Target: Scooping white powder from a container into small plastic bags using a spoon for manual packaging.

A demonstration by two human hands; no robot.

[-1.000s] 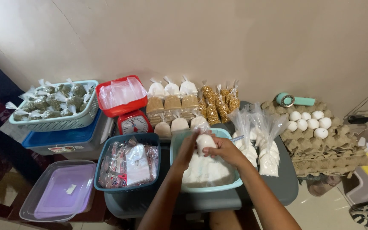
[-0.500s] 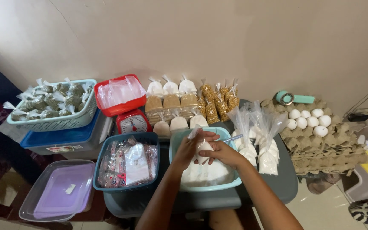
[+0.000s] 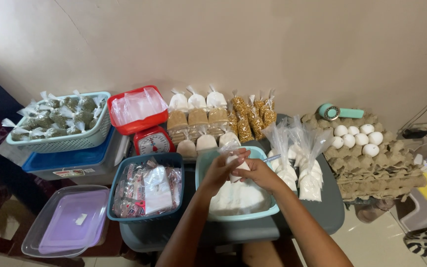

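2 hands met over a pale teal basin [image 3: 268, 211] of white powder near the middle of the tabletop [image 3: 329, 210]. The left hand [image 3: 222, 168] was curled around a small clear bag of white powder [image 3: 236, 164], and the right hand [image 3: 257, 172] pinched the same bag from the right side, fingers closed on it; the bag sat just above the powder, between the 2 palms. Just right of the basin stood several filled bags of white powder [image 3: 308, 180] with their tops open and upright. Left of the basin sat a dark blue basket [image 3: 124, 197] of small packets. Farther off stood a red kitchen scale [image 3: 153, 141] with a red tray on top, and rows of tied bags of brown grains [image 3: 197, 117] against the wall. At the far right, white eggs [image 3: 356, 136] lay on stacked cardboard egg trays [image 3: 371, 170].
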